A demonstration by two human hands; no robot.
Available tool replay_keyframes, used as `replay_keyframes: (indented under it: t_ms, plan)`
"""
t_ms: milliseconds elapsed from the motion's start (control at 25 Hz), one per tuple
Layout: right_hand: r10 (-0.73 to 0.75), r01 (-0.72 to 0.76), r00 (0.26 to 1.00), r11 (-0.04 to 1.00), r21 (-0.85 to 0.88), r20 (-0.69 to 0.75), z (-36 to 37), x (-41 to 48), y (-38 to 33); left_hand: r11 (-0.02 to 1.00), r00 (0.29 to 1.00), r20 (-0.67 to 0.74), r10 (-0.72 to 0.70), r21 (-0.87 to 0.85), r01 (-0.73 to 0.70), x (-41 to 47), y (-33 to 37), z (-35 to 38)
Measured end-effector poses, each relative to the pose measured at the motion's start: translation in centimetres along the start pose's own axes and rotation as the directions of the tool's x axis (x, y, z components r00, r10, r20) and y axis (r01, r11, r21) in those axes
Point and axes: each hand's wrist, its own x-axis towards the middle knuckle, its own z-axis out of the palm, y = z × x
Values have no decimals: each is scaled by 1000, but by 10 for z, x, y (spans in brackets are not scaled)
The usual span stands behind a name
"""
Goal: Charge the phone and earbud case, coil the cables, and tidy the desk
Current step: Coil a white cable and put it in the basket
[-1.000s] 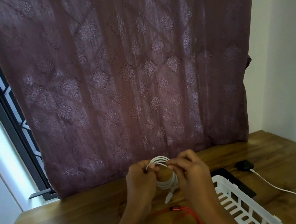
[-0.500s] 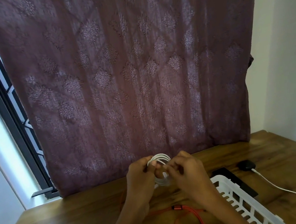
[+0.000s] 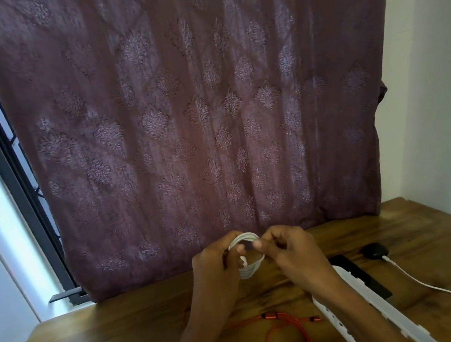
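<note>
Both my hands are up over the middle of the desk (image 3: 123, 324), closed on one white cable (image 3: 253, 268) wound into a small coil. My left hand (image 3: 216, 262) grips the loops on one side so they cannot spring apart. My right hand (image 3: 290, 250) pinches the top of the coil, I judge to tuck the loose end in. A red cable (image 3: 270, 316) lies uncoiled toward the near edge, probably next. A white basket (image 3: 335, 320) sits toward the right edge, close enough to take the finished coil.
</note>
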Motion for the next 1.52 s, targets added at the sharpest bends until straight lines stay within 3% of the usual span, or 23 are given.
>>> replay_keyframes:
  t_ms: [120,240,320,520,680,800,880,1000,1120,1240,1320,1440,1520]
  plan:
    - [-36,32,998,998,-52,-60,2,0,3,993,994,33,103,52,-104,-1,1,1]
    - [-102,91,985,993,-80,-139,8,-4,4,994,995,20,102,36,-102,-3,-1,4]
    - [-108,107,986,994,-18,-124,10,-5,4,996,995,-47,83,18,-82,-3,-8,5]
    - [-47,49,999,995,92,-22,2,0,3,994,994,-63,95,59,-91,1,-14,0]
    - [-48,45,998,998,-49,-46,2,3,5,981,996,-64,-69,-187,56,-1,-11,1]
    - [-3,0,999,994,-108,-32,1,3,10,895,982,-13,-190,-413,168,-4,-11,9]
    - [-16,14,1000,993,-113,-17,-1,3,9,852,967,26,-254,-468,236,-5,-12,11]
    - [-75,77,997,980,-182,16,-4,3,4,927,980,94,-177,-319,198,0,-14,6]
    - [-65,83,995,962,-260,76,-2,0,-1,998,994,100,49,-51,-44,8,-15,-1]
    - [-11,9,1000,984,-175,-11,-2,-1,-6,981,979,129,158,95,-171,8,-23,1]
    - [43,-43,998,999,-17,-40,-5,-2,-10,970,967,175,184,126,-208,6,-25,4]
    - [77,-90,996,945,313,55,-10,-1,-21,968,967,135,218,93,-232,2,-21,3]
    - [96,-116,993,906,407,70,-11,-2,-22,976,978,54,199,76,-203,2,-15,-2]
